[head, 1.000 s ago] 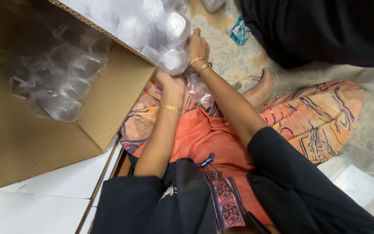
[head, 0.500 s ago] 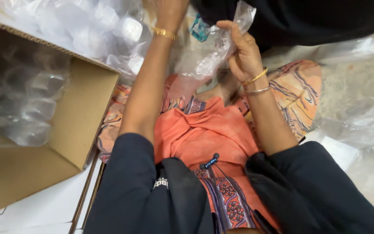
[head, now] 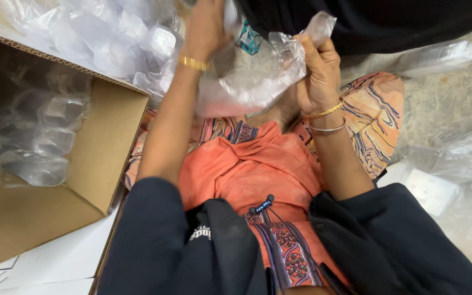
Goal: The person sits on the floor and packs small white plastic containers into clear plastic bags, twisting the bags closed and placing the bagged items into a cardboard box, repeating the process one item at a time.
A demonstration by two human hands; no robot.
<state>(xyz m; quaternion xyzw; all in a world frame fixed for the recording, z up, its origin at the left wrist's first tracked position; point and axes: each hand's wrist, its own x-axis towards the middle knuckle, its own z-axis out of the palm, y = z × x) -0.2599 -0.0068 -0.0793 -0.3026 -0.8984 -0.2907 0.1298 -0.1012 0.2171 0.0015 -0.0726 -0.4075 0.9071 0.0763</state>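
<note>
A clear plastic bag [head: 258, 76] hangs between my two hands above my lap. My left hand [head: 206, 27], with a gold bangle at the wrist, grips the bag's top left part near the upper edge of the view. My right hand [head: 319, 74], wearing gold and silver bangles, pinches the bag's right side. My orange patterned clothing [head: 258, 169] lies under the bag.
An open cardboard box [head: 99, 147] at the left holds several clear plastic containers [head: 45, 136] in wrap. More wrapped clear containers [head: 110, 33] are piled behind it. Another person's dark garment [head: 383, 22] fills the top right. Loose plastic [head: 465, 153] lies on the floor at right.
Both hands rose from the pile by the box, pulled a clear bag free and spread it between them. The view shifted down and left.
</note>
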